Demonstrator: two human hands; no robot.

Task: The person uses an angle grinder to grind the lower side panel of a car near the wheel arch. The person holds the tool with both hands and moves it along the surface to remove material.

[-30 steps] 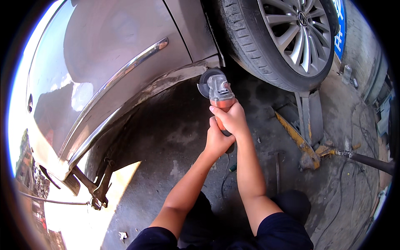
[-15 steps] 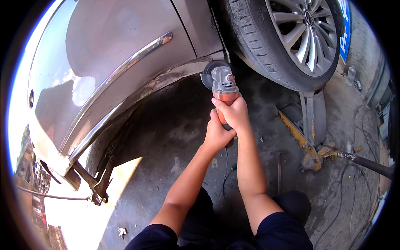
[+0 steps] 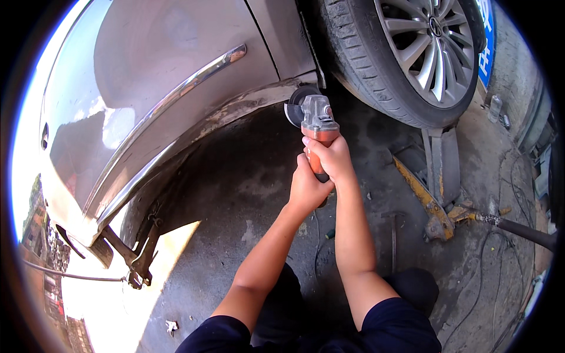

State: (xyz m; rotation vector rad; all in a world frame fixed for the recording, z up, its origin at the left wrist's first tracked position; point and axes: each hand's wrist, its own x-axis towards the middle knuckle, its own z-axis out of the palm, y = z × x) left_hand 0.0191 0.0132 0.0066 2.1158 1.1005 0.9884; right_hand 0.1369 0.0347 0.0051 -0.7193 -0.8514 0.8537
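Observation:
Both of my hands are closed around an orange angle grinder [image 3: 320, 116] with a worn, greyish head. My right hand [image 3: 333, 157] wraps the body just behind the head, thumb on top. Lower down, my left hand [image 3: 307, 187] grips the rear end of the handle. The grinder's dark disc [image 3: 301, 100] sits at the lower edge of the car's sill [image 3: 250, 101], close to the wheel; whether it touches cannot be made out. That stretch of sill looks scraped and bare of paint. A cord [image 3: 318, 247] runs down from the grinder to the floor.
A grey car door [image 3: 176, 65] with a chrome strip fills the upper left. The wheel [image 3: 406, 70] stands at upper right. Below it are a yellow floor jack [image 3: 421, 191] and its long handle [image 3: 524, 233]. A scissor jack [image 3: 141, 253] props the car at left. Cables [image 3: 485, 259] lie at right.
The grinder and both hands have shifted very slightly down and to the right. My grip is the same in both frames.

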